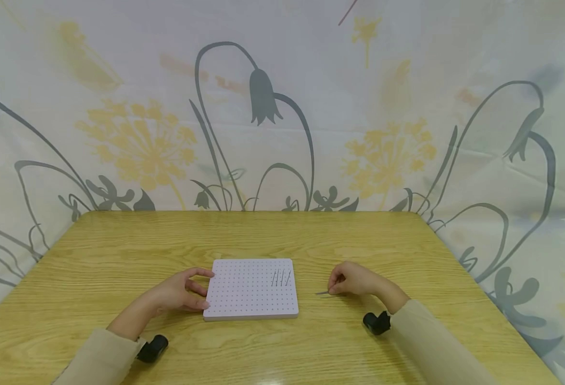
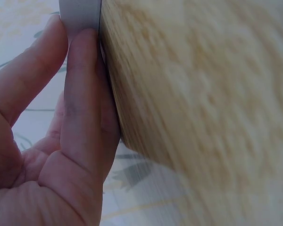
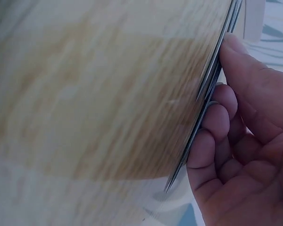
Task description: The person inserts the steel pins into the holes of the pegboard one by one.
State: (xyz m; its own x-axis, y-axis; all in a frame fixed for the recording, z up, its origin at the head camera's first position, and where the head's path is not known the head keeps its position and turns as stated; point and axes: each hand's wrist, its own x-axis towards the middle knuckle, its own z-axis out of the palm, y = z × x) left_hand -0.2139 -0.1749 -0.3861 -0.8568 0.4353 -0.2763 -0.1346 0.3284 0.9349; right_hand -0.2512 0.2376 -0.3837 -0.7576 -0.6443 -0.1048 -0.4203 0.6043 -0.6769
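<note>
A white pegboard [image 1: 244, 291] with rows of small holes lies flat on the table. Several thin metal pins [image 1: 281, 278] stand slightly slanted in its upper right part. My left hand [image 1: 181, 291] rests at the board's left side, fingers spread along the edge. In the left wrist view, straight fingertips touch the board's side [image 2: 80, 16]. To the right of the board, my right hand [image 1: 351, 278] pinches slim metal tweezers [image 1: 322, 293] low over the table, prongs toward the board. The right wrist view has the tweezers [image 3: 193, 136] edge-on, along the thumb and curled fingers.
The wooden table [image 1: 244, 235] reaches back to a hanging cloth [image 1: 282, 144] printed with flowers. A black wrist camera [image 1: 153, 348] sits below the left forearm, and another black camera [image 1: 376, 323] below the right one.
</note>
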